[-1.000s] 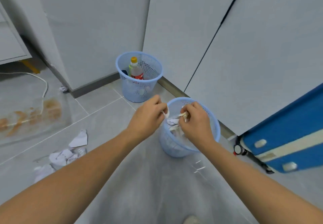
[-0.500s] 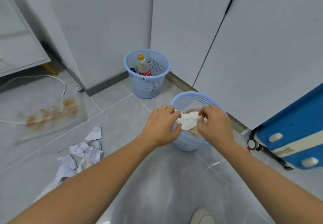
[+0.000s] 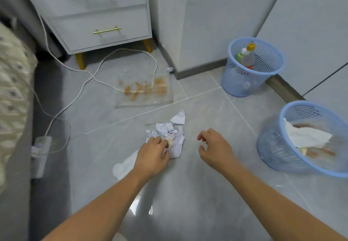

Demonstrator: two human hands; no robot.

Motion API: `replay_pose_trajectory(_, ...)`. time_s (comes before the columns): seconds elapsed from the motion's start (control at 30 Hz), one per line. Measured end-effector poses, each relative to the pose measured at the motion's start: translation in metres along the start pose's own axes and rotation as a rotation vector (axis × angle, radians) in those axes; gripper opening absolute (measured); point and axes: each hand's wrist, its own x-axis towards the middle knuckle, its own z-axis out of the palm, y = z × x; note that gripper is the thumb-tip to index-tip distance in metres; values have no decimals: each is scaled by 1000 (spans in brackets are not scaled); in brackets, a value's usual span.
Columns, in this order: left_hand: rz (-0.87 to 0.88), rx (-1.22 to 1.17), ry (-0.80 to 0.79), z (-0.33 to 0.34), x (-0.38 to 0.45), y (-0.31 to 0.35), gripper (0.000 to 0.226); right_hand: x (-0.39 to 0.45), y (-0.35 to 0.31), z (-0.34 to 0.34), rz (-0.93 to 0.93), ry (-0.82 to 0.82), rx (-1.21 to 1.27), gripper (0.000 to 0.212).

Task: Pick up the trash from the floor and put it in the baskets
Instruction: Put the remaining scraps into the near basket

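Two baskets part-filled: far basket holds bottle, near basket tissue. Left hand closing on crumpled paper; right hand open, empty. Stained bag left on floor.

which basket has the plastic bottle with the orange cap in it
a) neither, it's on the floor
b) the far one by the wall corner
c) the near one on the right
b: the bottle stands inside the far basket by the wall corner, while the near basket holds only crumpled white paper and brownish scraps.
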Motion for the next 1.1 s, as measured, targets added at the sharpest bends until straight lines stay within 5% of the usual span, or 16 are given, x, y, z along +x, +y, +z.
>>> replay_pose_trajectory(0.17,-93,-26,11,7,17,-55,31,23,-19,62,-43,-160,-38,35)
replay_pose_trajectory(0.43,108,-44,-28,26,99,-58,39,47,-14,121,-158,-181,-129,50)
replay_pose_trajectory(0.6,177,66,-238,44,114,-52,48,43,15,124,-113,-107,-184,35)
replay_pose_trajectory(1.1,152,73,-51,25,113,-9,41,31,45,73,-73,117,20,24)
